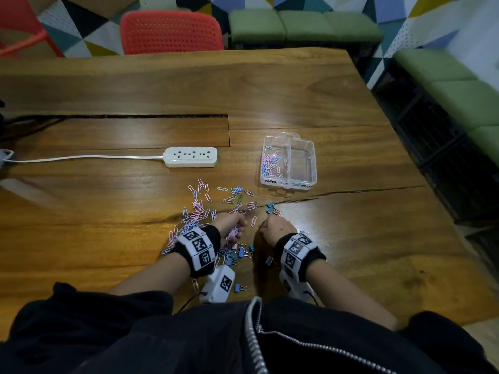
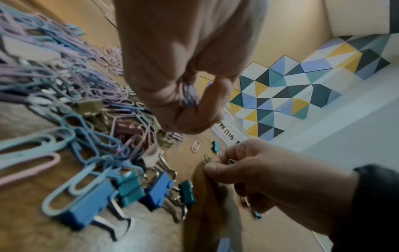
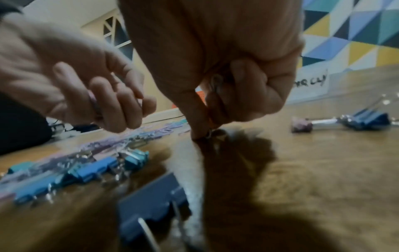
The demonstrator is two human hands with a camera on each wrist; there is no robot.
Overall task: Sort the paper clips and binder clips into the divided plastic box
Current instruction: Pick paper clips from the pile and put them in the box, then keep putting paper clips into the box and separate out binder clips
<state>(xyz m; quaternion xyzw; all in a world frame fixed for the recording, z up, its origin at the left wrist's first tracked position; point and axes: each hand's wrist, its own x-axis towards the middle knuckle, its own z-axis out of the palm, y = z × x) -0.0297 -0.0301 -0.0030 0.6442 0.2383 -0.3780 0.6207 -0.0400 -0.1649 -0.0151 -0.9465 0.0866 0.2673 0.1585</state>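
A loose heap of pink, purple and blue paper clips (image 1: 198, 210) lies on the wooden table, with blue and teal binder clips (image 1: 244, 252) scattered at its near side. My left hand (image 1: 233, 225) hovers over the heap, its fingers curled round a bunch of pink and purple paper clips (image 2: 187, 95). Just to its right, my right hand (image 1: 275, 228) has its fingertips down on the table, pinching a small clip, with wire handles of binder clips (image 3: 215, 81) inside its fist. The clear divided box (image 1: 314, 163) stands farther back right; its left compartment holds paper clips, and the right one looks bare.
A white power strip (image 1: 191, 157) with its cable lies behind the heap at left. Two more blue binder clips (image 1: 270, 208) sit by a crack in the table. A red chair (image 1: 171, 32) and green benches (image 1: 305, 27) stand beyond the far edge.
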